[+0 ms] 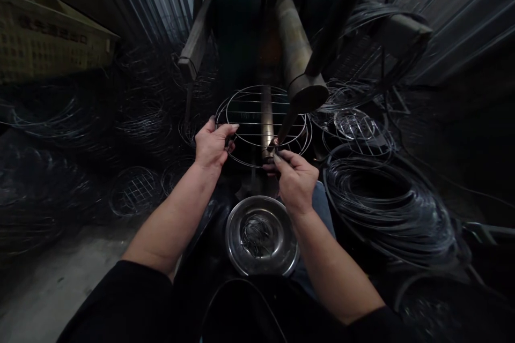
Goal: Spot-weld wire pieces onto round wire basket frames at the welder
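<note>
A round wire rack (257,112) with parallel cross wires lies flat over a metal bar of the machine. My left hand (212,144) is closed on the rack's left rim, thumb and fingers pinching the wire. My right hand (293,177) is closed at the rack's near right rim, pinching it together with a small wire piece; what exactly it holds is too small to make out. A dark pointed machine tip (286,126) comes down right beside my right fingers. Below my hands sits a shiny metal bowl (261,236) with a tangle of short wires inside.
A thick coil of dark wire (386,203) lies at the right, with finished round racks (356,126) behind it. More racks and wire hoops (134,190) pile up on the left. A large metal cylinder (295,48) slants down over the rack. A cardboard box (44,37) stands far left.
</note>
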Action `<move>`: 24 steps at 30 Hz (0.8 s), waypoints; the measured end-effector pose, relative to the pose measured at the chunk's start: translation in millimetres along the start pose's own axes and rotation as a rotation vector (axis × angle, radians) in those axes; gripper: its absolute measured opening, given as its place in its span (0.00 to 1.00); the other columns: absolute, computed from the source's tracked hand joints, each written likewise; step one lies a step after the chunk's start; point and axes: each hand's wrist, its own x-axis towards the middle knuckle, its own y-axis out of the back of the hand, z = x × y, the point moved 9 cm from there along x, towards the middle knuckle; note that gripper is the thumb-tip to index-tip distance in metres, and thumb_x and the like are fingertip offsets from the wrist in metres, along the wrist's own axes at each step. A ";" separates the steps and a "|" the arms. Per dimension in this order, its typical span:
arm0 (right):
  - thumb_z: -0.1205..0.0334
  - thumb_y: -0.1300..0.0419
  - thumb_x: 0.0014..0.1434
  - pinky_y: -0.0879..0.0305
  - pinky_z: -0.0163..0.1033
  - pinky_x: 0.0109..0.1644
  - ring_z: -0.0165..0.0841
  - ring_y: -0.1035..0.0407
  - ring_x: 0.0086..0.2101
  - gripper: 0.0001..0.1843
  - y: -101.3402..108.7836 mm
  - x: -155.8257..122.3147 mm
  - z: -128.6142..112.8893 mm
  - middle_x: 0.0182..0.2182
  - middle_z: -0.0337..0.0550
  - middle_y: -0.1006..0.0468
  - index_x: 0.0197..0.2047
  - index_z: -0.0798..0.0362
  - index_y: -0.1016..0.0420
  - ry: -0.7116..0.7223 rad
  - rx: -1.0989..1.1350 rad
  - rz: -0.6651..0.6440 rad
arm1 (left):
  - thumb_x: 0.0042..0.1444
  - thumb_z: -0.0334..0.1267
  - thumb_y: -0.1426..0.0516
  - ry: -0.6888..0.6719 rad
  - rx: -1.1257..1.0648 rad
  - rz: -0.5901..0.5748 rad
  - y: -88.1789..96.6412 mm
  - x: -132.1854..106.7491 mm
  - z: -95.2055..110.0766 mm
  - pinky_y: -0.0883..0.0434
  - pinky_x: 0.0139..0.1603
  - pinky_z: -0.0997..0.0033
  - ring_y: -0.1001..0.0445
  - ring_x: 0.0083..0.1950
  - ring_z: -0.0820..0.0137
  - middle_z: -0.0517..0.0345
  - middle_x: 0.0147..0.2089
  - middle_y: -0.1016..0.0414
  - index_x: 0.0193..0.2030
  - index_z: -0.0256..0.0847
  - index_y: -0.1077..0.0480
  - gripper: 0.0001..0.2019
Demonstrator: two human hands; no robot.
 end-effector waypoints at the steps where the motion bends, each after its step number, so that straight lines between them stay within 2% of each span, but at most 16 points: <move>1: 0.61 0.35 0.47 0.30 0.33 0.23 0.34 0.25 0.22 0.09 -0.6 1.3 -0.5 0.23 0.38 0.23 0.32 0.56 0.23 0.001 0.003 -0.001 | 0.32 0.30 0.34 0.002 -0.005 -0.001 -0.5 1.2 -0.7 0.41 0.19 0.78 0.35 0.22 0.79 0.67 0.25 0.33 0.35 0.41 0.33 0.20; 5: 0.59 0.36 0.48 0.33 0.32 0.20 0.33 0.26 0.20 0.10 0.6 4.5 -2.9 0.23 0.39 0.22 0.32 0.57 0.23 -0.015 -0.031 -0.006 | 0.32 0.30 0.34 0.037 -0.019 0.003 -2.6 3.1 -5.9 0.41 0.19 0.79 0.35 0.22 0.79 0.68 0.24 0.34 0.40 0.41 0.34 0.24; 8: 0.56 0.37 0.52 0.35 0.32 0.20 0.32 0.26 0.21 0.13 1.6 2.2 -4.5 0.26 0.40 0.21 0.37 0.56 0.22 0.014 -0.202 -0.082 | 0.32 0.29 0.34 0.079 -0.023 0.029 -1.0 1.4 -11.1 0.42 0.19 0.79 0.36 0.22 0.78 0.69 0.23 0.34 0.44 0.40 0.33 0.28; 11: 0.57 0.41 0.56 0.29 0.36 0.29 0.34 0.25 0.29 0.13 5.3 -2.4 -12.7 0.31 0.41 0.20 0.41 0.53 0.22 0.190 -0.440 -0.108 | 0.31 0.30 0.34 0.076 -0.023 0.036 0.7 1.3 -12.8 0.42 0.19 0.78 0.36 0.21 0.78 0.69 0.22 0.35 0.46 0.40 0.33 0.30; 14: 0.62 0.43 0.56 0.29 0.39 0.39 0.36 0.25 0.34 0.11 5.0 -7.2 -23.8 0.33 0.42 0.19 0.40 0.51 0.21 0.389 -0.602 -0.087 | 0.31 0.31 0.34 0.062 -0.015 0.031 1.5 3.0 -12.9 0.42 0.19 0.78 0.36 0.21 0.78 0.68 0.22 0.35 0.45 0.40 0.33 0.29; 16: 0.64 0.44 0.56 0.29 0.41 0.42 0.37 0.25 0.35 0.11 1.7 -8.9 -28.7 0.33 0.43 0.19 0.39 0.51 0.21 0.461 -0.651 -0.093 | 0.31 0.31 0.34 0.059 -0.010 0.035 1.9 3.8 -12.5 0.42 0.19 0.78 0.36 0.21 0.77 0.68 0.22 0.35 0.46 0.40 0.33 0.29; 20: 0.65 0.45 0.57 0.30 0.42 0.44 0.37 0.25 0.35 0.11 -1.4 -8.1 -28.7 0.34 0.43 0.19 0.39 0.51 0.22 0.469 -0.668 -0.116 | 0.32 0.30 0.35 0.055 -0.002 0.038 0.5 4.0 -10.8 0.43 0.19 0.78 0.36 0.22 0.77 0.67 0.21 0.35 0.44 0.39 0.33 0.27; 24: 0.63 0.44 0.57 0.29 0.42 0.41 0.36 0.25 0.33 0.10 1.1 -3.5 -17.9 0.31 0.42 0.20 0.39 0.51 0.22 0.398 -0.603 -0.120 | 0.33 0.30 0.36 0.045 0.018 0.016 -1.0 5.1 -11.8 0.43 0.20 0.77 0.36 0.23 0.76 0.65 0.23 0.34 0.37 0.40 0.33 0.20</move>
